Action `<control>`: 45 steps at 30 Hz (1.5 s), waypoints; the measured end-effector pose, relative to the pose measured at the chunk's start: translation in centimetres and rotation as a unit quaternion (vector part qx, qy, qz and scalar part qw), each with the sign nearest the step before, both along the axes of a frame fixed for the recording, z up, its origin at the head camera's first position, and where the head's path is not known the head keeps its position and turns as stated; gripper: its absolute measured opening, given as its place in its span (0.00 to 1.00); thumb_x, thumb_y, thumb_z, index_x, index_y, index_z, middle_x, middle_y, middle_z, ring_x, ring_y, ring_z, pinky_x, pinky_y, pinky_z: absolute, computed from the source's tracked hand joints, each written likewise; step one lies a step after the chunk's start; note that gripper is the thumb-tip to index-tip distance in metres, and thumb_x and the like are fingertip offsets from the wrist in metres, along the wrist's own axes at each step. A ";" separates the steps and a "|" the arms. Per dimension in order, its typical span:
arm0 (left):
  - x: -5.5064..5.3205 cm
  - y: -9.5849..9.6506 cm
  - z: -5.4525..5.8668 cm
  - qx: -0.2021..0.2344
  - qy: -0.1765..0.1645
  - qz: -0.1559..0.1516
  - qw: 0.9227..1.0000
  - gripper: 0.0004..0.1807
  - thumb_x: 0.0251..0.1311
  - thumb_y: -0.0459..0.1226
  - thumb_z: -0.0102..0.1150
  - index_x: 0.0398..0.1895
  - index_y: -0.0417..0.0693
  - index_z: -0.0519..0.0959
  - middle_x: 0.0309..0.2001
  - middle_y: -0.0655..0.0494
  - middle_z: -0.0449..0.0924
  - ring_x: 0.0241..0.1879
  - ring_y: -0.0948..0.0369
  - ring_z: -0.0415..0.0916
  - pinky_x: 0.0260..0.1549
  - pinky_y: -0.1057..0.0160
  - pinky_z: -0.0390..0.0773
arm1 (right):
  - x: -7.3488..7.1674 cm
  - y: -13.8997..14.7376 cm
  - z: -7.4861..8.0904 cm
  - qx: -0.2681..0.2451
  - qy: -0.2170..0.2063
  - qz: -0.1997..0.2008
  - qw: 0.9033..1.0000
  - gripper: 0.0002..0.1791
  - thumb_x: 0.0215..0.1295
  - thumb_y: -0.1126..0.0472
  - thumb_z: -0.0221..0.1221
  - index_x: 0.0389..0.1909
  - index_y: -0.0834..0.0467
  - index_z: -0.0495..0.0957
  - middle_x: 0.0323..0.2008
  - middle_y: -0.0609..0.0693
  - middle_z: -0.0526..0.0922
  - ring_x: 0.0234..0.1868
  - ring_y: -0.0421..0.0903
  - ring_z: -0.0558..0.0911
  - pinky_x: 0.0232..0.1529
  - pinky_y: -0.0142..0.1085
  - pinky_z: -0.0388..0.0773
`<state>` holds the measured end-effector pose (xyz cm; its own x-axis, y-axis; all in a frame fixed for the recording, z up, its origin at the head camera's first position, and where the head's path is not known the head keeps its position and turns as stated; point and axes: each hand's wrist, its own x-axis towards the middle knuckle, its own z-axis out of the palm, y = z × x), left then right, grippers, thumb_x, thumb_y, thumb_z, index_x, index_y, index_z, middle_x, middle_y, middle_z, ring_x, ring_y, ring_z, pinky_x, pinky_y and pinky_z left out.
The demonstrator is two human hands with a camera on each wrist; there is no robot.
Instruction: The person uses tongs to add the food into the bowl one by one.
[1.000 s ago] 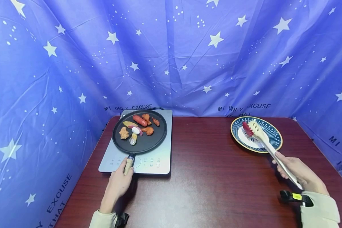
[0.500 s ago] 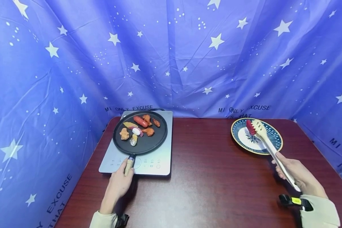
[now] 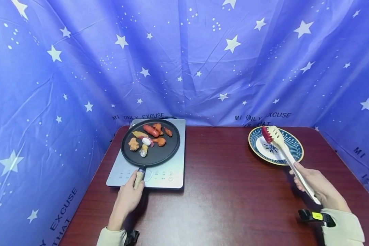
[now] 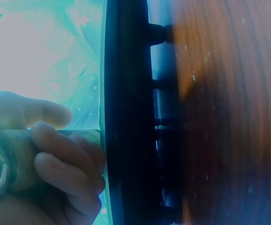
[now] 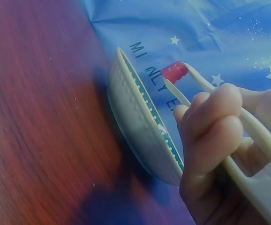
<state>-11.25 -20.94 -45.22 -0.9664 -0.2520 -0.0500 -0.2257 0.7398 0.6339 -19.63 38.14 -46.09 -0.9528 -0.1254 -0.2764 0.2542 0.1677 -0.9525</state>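
My left hand (image 3: pixel 130 197) grips the wooden handle (image 3: pixel 139 179) of a black flat frying pan (image 3: pixel 169 152); its curled fingers show around the handle in the left wrist view. In the pan lie a sausage (image 3: pixel 150 130), a chicken drumstick (image 3: pixel 160 141) and several other food pieces. My right hand (image 3: pixel 318 184) holds cream-coloured tongs (image 3: pixel 287 155), and their tips pinch a red food piece (image 5: pixel 174 71). In the right wrist view this piece is raised above the rim of a blue-patterned plate (image 3: pixel 290 140). Its exact kind is not clear.
The pan sits on a silver induction cooker (image 3: pixel 172 176) at the left of the dark red table (image 3: pixel 218 177). The plate stands at the back right, near the starry blue curtain (image 3: pixel 196 61). Wide table surface lies between cooker and plate.
The tongs and red piece have shifted slightly over the plate, showing more of its flower-patterned centre. My right hand has moved slightly left. My left hand keeps its grip on the pan handle.
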 end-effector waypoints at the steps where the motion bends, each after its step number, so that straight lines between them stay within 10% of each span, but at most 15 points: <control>1: 0.0 0.0 0.0 0.000 -0.002 0.000 1.000 0.32 0.65 0.46 0.49 0.71 0.46 0.60 0.41 0.38 0.78 0.28 0.54 0.71 0.27 0.55 0.70 | 0.0 0.0 0.0 -0.007 0.001 0.003 1.000 0.22 0.74 0.50 0.44 0.29 0.57 0.81 0.17 0.46 0.75 0.15 0.37 0.73 0.15 0.30 0.71; 45: 0.0 -0.2 -0.1 0.002 0.003 -0.009 1.000 0.32 0.65 0.45 0.48 0.71 0.45 0.59 0.42 0.37 0.78 0.27 0.54 0.71 0.27 0.55 0.70 | 0.5 -2.9 0.7 -0.101 -0.013 0.035 0.994 0.24 0.75 0.50 0.41 0.27 0.54 0.82 0.17 0.45 0.75 0.16 0.36 0.74 0.14 0.28 0.71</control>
<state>-11.26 -21.13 -45.27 -0.9711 -0.2344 -0.0461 -0.2091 0.7409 0.6383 -19.16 35.21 -45.41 -0.9328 -0.2468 -0.2625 0.2729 -0.0082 -0.9620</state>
